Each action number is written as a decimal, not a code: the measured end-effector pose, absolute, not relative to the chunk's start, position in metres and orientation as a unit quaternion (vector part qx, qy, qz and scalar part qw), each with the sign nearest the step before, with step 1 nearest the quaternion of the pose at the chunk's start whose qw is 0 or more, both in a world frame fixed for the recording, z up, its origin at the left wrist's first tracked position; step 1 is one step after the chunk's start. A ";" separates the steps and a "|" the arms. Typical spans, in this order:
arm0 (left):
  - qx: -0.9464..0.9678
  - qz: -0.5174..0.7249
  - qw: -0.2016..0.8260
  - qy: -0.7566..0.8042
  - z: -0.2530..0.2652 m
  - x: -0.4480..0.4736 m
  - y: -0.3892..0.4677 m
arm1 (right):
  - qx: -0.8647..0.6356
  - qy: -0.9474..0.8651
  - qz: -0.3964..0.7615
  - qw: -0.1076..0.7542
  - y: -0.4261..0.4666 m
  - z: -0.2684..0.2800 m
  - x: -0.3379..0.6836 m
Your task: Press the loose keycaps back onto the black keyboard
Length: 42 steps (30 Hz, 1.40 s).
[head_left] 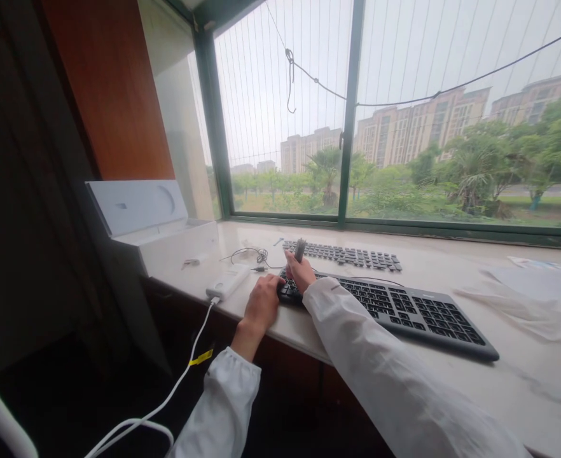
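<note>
My right hand (301,272) is closed around a small brush (300,249), its grey bristly end pointing up above my fist. That hand is over the left part of a black keyboard (395,305), which lies slanted along the front of the counter. My left hand (263,299) grips the keyboard's left end, fingers curled over the edge. Behind the keyboard, loose black keycaps (352,254) lie in rows. The lower end of the brush is hidden by my right hand.
A white power strip (228,282) with a plugged-in white cable (185,369) sits to the left. Near it are a coiled black cord (261,256) and an open white box (166,229). Crumpled thin white plastic (523,305) lies at the right. Windows border the white counter (299,327).
</note>
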<state>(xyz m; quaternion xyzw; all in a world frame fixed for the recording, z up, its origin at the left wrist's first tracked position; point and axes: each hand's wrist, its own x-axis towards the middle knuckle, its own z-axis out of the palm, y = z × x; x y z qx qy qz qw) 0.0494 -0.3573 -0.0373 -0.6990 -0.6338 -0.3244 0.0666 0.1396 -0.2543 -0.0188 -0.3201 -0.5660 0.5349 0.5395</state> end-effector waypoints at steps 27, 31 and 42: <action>-0.704 -0.346 0.058 -0.618 -0.044 0.045 -0.352 | -0.322 -0.579 0.515 0.544 -0.263 -0.013 0.138; -0.697 -0.362 0.012 -0.619 -0.046 0.041 -0.351 | -0.355 -0.572 0.495 0.549 -0.263 -0.014 0.128; -0.660 -0.410 -0.042 -0.628 -0.044 0.035 -0.348 | -0.292 -0.613 0.462 0.570 -0.260 -0.030 0.124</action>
